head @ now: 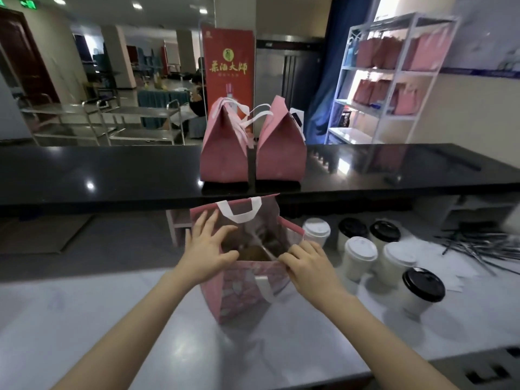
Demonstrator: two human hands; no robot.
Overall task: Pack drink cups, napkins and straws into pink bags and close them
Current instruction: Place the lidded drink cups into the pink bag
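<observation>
A pink bag (239,294) with white handles stands open on the white worktop, something brown visible inside. My left hand (206,249) rests on the bag's left rim with fingers spread over the opening. My right hand (308,263) pinches the near right rim of the same bag. Several lidded paper cups stand to the right: a white-lidded cup (358,258) and a black-lidded cup (420,291) among them. Dark straws (484,246) lie in a heap at the far right, on white napkins (461,268).
Two closed pink bags (225,153) (281,153) stand on the black counter (98,175) behind. A white shelf rack (394,80) at the back right holds more pink bags. A red poster stands behind the counter. The worktop (84,319) extends left.
</observation>
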